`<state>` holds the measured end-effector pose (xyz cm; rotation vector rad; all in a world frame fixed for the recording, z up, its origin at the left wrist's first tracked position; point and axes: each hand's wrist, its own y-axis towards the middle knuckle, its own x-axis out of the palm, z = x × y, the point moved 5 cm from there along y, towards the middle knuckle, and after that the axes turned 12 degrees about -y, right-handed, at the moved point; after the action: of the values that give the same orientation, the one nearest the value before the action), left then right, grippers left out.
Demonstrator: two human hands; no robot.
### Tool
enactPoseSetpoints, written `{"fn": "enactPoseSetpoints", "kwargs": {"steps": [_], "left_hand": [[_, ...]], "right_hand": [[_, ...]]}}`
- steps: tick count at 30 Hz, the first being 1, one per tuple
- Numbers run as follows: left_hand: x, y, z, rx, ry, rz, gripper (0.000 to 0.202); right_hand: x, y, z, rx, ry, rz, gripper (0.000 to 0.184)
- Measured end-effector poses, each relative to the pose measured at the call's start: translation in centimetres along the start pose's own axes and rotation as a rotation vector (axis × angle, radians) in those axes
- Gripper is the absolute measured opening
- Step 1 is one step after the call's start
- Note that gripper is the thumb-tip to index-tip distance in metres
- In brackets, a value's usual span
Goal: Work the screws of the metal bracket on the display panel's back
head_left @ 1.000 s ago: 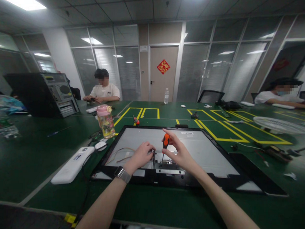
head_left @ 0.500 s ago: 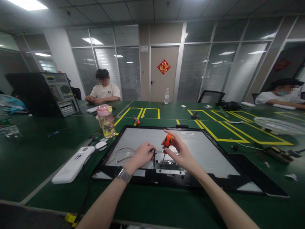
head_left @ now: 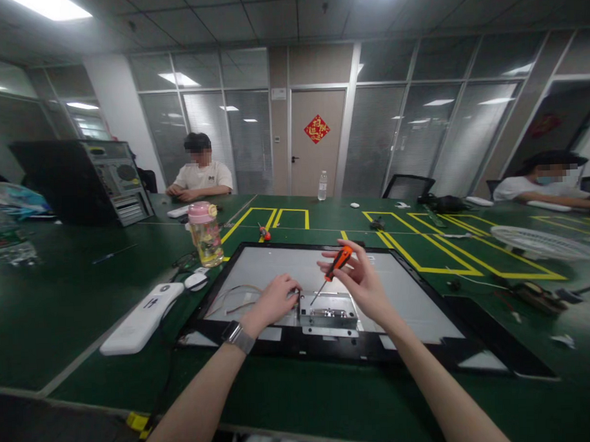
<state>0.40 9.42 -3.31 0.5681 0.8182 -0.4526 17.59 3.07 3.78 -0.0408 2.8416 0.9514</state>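
Observation:
In front of me a large flat display panel (head_left: 272,264) with a black frame lies with its grey-white back facing up. A silvery metal bracket (head_left: 322,321) sits on it near its front edge. My left hand (head_left: 274,300), with a watch at the wrist, has its fingers curled against the bracket's left side. Between the thumb and fingers of my right hand (head_left: 367,286) is an orange-and-black screwdriver (head_left: 339,263). It leans, with its shaft pointing down and left and the tip over the bracket. Whether the tip touches metal I cannot tell.
Left of the panel are a white power bank (head_left: 141,320) with a cable and a pink-lidded bottle (head_left: 206,234). Beyond stands a computer case (head_left: 75,183). A black strip (head_left: 502,336) lies at the right, near a white fan grille (head_left: 542,241). Two people sit across the table.
My right hand has moved slightly right and up, tilting the screwdriver from nearly upright to leaning right. More of the bracket shows now. My left hand has stayed in place.

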Motion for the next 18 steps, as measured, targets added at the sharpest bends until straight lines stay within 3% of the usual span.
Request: {"fn": "enactPoseSetpoints", "kwargs": {"steps": [4,6,8,11,15,18], "left_hand": [[-0.1,-0.1,0.0,0.000,-0.007,0.013,0.021],[-0.1,-0.1,0.0,0.006,-0.015,0.018,0.021],[-0.1,-0.2,-0.1,0.012,-0.026,0.022,0.020],[-0.1,-0.1,-0.2,0.018,-0.040,0.025,0.020],[-0.1,0.0,-0.2,0.021,-0.045,0.014,0.020],[-0.1,0.0,-0.2,0.015,-0.038,0.018,0.020]], "right_hand": [[-4.1,0.2,-0.8,-0.082,-0.175,0.375,0.045],[-6.1,0.0,-0.9,-0.119,-0.420,0.508,0.041],[-7.5,-0.3,-0.7,-0.177,-0.765,0.559,0.034],[-8.1,-0.2,1.3,-0.139,-1.146,0.359,0.035],[-9.1,-0.6,5.5,0.132,-1.564,0.089,0.046],[-10.1,-1.6,7.9,0.326,-1.727,-0.092,0.056]]}}
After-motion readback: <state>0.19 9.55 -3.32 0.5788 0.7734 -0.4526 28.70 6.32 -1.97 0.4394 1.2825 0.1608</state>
